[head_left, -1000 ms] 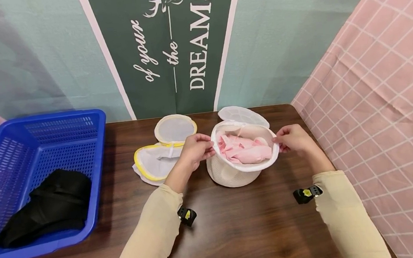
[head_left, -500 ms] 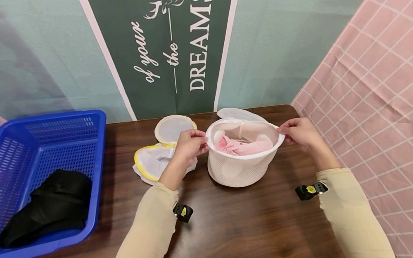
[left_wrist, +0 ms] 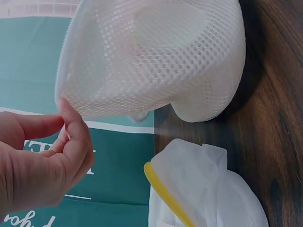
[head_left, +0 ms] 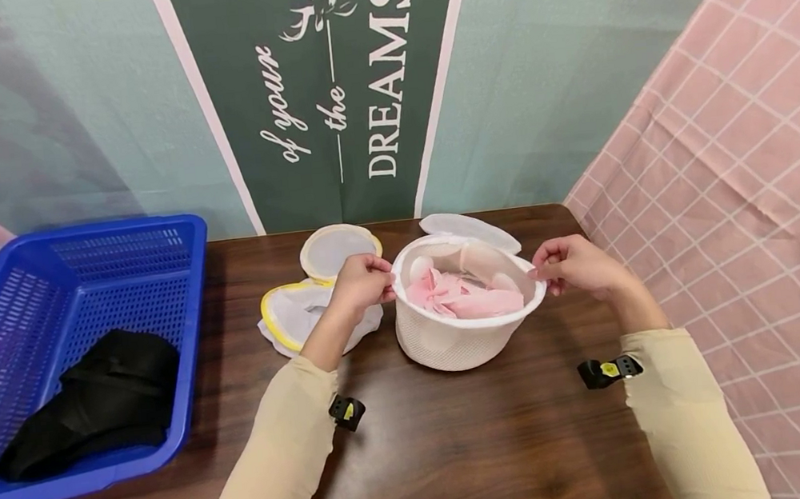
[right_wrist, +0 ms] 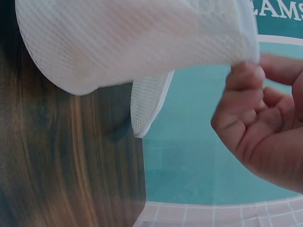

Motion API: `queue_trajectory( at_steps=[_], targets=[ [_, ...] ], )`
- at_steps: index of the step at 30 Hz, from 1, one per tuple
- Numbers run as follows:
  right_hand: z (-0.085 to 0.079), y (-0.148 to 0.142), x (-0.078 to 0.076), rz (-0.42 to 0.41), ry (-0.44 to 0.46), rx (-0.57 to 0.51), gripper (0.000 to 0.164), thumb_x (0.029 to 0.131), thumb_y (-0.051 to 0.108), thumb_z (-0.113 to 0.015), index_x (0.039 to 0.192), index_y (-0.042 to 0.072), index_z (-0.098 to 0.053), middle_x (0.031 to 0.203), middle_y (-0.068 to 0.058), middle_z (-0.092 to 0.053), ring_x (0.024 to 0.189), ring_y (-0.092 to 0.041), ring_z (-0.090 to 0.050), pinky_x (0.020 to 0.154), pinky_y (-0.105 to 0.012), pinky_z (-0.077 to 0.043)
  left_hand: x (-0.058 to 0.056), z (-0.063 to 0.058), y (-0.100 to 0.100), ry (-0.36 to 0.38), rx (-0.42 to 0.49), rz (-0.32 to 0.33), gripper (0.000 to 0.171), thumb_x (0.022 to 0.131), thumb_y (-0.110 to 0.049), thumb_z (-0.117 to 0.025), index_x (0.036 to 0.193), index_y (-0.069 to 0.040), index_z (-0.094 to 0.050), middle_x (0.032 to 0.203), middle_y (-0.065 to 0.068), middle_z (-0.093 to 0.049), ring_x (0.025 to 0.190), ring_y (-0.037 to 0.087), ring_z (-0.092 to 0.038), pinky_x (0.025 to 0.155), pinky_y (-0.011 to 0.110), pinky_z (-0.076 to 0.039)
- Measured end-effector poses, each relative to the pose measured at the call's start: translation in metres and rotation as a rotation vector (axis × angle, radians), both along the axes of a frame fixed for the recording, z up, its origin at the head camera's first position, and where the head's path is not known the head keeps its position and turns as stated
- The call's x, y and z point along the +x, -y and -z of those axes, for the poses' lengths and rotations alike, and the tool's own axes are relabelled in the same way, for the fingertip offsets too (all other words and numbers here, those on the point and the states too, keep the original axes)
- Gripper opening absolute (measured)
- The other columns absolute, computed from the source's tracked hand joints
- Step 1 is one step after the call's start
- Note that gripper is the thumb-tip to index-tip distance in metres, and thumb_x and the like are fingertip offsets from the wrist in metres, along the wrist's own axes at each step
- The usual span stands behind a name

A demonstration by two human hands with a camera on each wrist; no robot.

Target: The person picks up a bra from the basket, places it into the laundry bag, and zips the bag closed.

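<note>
A white mesh laundry bag (head_left: 453, 345) stands upright on the table, its round mouth spread open and its lid (head_left: 470, 228) folded back behind. Inside lies a crumpled pink cloth garment (head_left: 465, 295). My left hand (head_left: 362, 285) pinches the left side of the rim between thumb and fingertips, as the left wrist view also shows with the mesh wall (left_wrist: 156, 56). On the opposite side, my right hand (head_left: 575, 266) pinches the rim too; in the right wrist view its thumb and curled forefinger meet at the bag's edge (right_wrist: 253, 42).
Left of the bag lies a second white mesh bag with yellow trim (head_left: 298, 315), its round lid (head_left: 338, 251) folded back. A blue plastic basket (head_left: 194, 333) at the far left holds a black garment (head_left: 106, 398). A pink grid-patterned cloth (head_left: 739, 168) hangs along the right.
Both hands spread apart and pulled the bag's rim wider, lifting it, then shifted slightly left with it. The rim has since tipped back toward the camera, and the pink garment shows more again.
</note>
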State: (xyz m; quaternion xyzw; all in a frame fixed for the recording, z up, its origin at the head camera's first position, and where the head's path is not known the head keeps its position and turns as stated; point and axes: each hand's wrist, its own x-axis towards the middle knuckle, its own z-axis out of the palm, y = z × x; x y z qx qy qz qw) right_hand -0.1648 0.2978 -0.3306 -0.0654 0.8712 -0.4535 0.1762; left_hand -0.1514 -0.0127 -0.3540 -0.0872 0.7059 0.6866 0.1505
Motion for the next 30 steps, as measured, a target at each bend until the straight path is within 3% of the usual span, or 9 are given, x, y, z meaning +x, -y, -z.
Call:
queue_trajectory(
  at_steps=[4, 10, 13, 23, 30],
  targets=[
    [0.007, -0.003, -0.002, -0.035, 0.046, -0.09, 0.018, 0.087, 0.004, -0.059, 0.087, -0.014, -0.056, 0.062, -0.007, -0.054, 0.051, -0.015, -0.053, 0.05, -0.029, -0.048, 0.001, 0.004, 0.002, -0.003, -0.039, 0.012, 0.009, 0.084, 0.008, -0.051, 0.093, 0.01, -0.053, 0.069, 0.007, -0.047, 0.053, 0.009, -0.048, 0.048, 0.015, -0.045],
    [0.017, -0.01, -0.01, 0.073, 0.117, -0.259, 0.013, 0.09, 0.006, -0.056, 0.079, 0.005, -0.063, 0.066, -0.007, -0.057, 0.056, -0.015, -0.057, 0.056, -0.028, -0.052, 0.0, 0.009, 0.006, 0.005, -0.075, 0.006, 0.01, 0.085, 0.007, -0.052, 0.094, 0.008, -0.055, 0.071, 0.008, -0.048, 0.054, 0.009, -0.049, 0.05, 0.016, -0.047],
    [0.022, -0.014, -0.015, 0.106, 0.155, -0.29, 0.014, 0.09, 0.006, -0.055, 0.079, 0.006, -0.063, 0.067, -0.007, -0.058, 0.057, -0.015, -0.059, 0.057, -0.028, -0.052, 0.0, 0.011, 0.008, 0.011, -0.093, 0.006, 0.011, 0.085, 0.006, -0.053, 0.095, 0.008, -0.055, 0.072, 0.008, -0.048, 0.055, 0.01, -0.05, 0.051, 0.017, -0.048],
    [0.057, -0.026, -0.034, 0.21, 0.224, -0.324, 0.018, 0.092, 0.006, -0.051, 0.078, 0.008, -0.062, 0.069, -0.006, -0.064, 0.06, -0.013, -0.062, 0.063, -0.03, -0.054, -0.001, 0.016, 0.011, 0.003, -0.099, 0.004, 0.011, 0.085, 0.006, -0.054, 0.096, 0.008, -0.055, 0.07, 0.008, -0.047, 0.054, 0.01, -0.05, 0.051, 0.017, -0.048],
    [0.075, -0.022, -0.039, 0.243, 0.217, -0.263, 0.018, 0.092, 0.014, -0.055, 0.086, -0.002, -0.06, 0.067, -0.002, -0.062, 0.06, -0.011, -0.059, 0.06, -0.027, -0.053, 0.001, 0.016, 0.01, -0.005, -0.075, 0.017, 0.011, 0.085, 0.006, -0.054, 0.096, 0.008, -0.055, 0.071, 0.009, -0.048, 0.055, 0.011, -0.05, 0.051, 0.017, -0.048]
  ],
)
